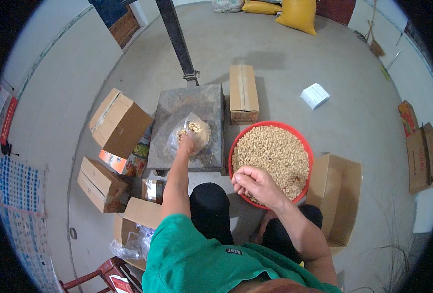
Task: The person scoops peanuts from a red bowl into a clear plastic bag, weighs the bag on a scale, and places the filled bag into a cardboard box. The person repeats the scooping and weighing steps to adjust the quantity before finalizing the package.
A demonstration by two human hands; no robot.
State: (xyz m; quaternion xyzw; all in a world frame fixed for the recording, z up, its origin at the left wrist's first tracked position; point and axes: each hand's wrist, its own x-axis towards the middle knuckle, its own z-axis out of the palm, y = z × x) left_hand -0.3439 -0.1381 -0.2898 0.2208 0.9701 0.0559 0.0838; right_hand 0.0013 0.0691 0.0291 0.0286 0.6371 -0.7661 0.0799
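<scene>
A clear plastic bag (204, 132) with some unshelled peanuts (194, 127) in it rests on the dark platform of a floor scale (177, 105). My left hand (186, 144) grips the bag at its near side; part of its fingers is hidden by the film. To the right, a round red basin (311, 152) is filled with peanuts (270, 151). Over the basin's near left rim hovers my right hand (256, 184), its fingers curled together. Whatever lies inside that closed hand is hidden.
A taped carton (244, 90) stands beyond the basin, an open carton (343, 205) to its right. Several boxes (121, 122) crowd the scale's left side. The scale's post (177, 41) rises at the back. A small white box (315, 95) lies on the floor, yellow sacks (297, 14) far off.
</scene>
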